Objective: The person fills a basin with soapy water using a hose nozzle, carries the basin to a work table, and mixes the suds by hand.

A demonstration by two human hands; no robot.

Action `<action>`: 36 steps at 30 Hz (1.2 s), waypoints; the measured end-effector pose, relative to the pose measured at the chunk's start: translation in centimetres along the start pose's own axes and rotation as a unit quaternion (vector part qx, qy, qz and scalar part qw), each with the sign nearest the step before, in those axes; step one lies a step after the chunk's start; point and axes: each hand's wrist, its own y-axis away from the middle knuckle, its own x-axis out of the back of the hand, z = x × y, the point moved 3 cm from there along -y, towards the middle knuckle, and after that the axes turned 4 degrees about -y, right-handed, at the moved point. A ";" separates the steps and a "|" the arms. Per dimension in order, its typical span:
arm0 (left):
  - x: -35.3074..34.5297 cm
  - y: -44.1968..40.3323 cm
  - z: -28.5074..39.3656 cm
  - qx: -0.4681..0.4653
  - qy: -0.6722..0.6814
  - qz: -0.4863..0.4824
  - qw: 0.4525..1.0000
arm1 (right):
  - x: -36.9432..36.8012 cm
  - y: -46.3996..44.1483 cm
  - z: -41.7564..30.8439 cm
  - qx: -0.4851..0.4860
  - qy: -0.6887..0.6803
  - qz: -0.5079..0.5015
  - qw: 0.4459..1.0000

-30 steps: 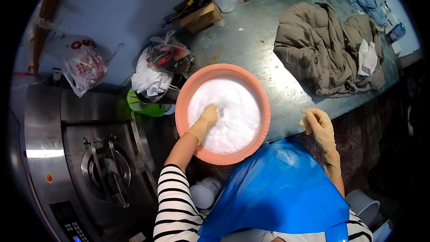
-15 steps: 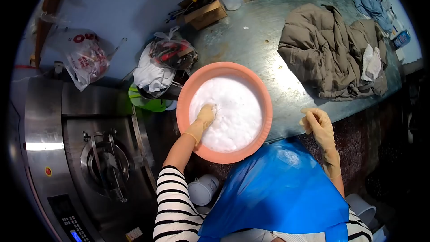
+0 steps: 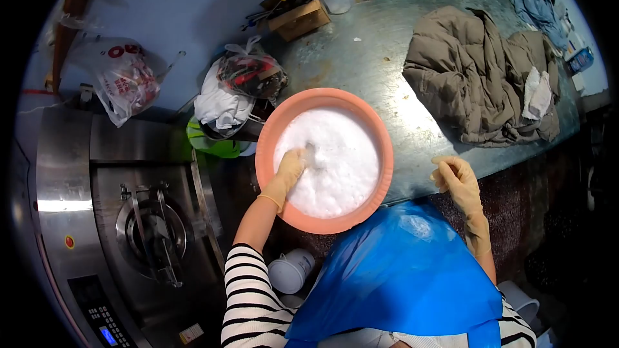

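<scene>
My left hand point(image 3: 291, 166), in a cream rubber glove, dips into white foam point(image 3: 335, 167) that fills a round orange-pink basin point(image 3: 380, 129). Its fingers look curled together, and a small greyish patch shows in the foam at their tips. What they grip, if anything, is hidden by suds. To the right of the basin, my gloved right hand point(image 3: 456, 179) hovers by the table's front edge. Those fingers are loosely bent and apart, with nothing in them. A brown-grey quilted jacket point(image 3: 451, 71) lies crumpled beyond that hand, with a white cloth point(image 3: 536, 93) on top.
The basin sits at the left corner of a worn metal-topped table point(image 3: 361, 58). A steel machine point(image 3: 64, 174) with a round hatch stands left. Beside the basin are a bagged bundle point(image 3: 251, 74) and white cloth point(image 3: 219, 103). A cardboard box point(image 3: 300, 20) holds tools; a white bucket point(image 3: 292, 270) stands below.
My left hand has lifted slightly and shifted a little left within the foam, uncovering a greyish patch by the fingers. My right hand has barely moved.
</scene>
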 end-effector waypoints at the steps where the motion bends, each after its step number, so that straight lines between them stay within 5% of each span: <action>1: 0.1 -0.7 -1.3 0.028 0.022 0.007 0.999 | -0.2 0.0 0.0 -0.001 0.000 0.002 1.000; 3: 0.1 -2.0 -4.2 0.086 0.067 0.019 0.994 | -0.3 0.0 -0.1 -0.003 -0.001 0.001 1.000; 6: 0.5 -1.7 -3.2 -0.006 -0.299 0.045 0.953 | -0.2 -0.2 -0.2 -0.006 0.003 -0.004 1.000; 9: -0.5 -1.4 -3.5 -0.075 -0.247 0.099 0.961 | 0.0 -0.3 0.1 -0.005 0.013 -0.003 1.000; 13: -4.1 -9.0 -10.5 -0.113 -0.483 -0.084 0.864 | -0.1 -0.4 0.5 -0.002 0.028 -0.014 1.000; 16: -7.2 -12.5 -12.0 -0.176 -0.575 -0.136 0.787 | -0.2 -0.7 1.1 -0.011 0.030 -0.027 0.999; 21: -11.1 -2.5 -0.4 -0.249 -0.468 0.153 0.834 | -1.0 -1.0 0.7 -0.016 0.040 -0.048 0.998; 25: -13.7 -3.3 -2.9 -0.043 -0.407 0.063 0.910 | -1.2 -1.0 0.3 -0.029 0.029 -0.048 0.998; 28: -13.4 -2.7 -6.9 -0.207 -0.505 -0.125 0.828 | -0.9 -0.9 0.7 -0.018 0.026 -0.050 0.998; 31: -12.4 -0.7 -5.8 -0.104 -0.402 -0.214 0.884 | -0.6 -0.5 0.8 -0.013 0.022 -0.044 0.999; 36: -7.6 4.3 -0.3 -0.027 -0.198 -0.149 0.968 | -0.3 0.0 0.7 -0.029 0.021 -0.041 0.999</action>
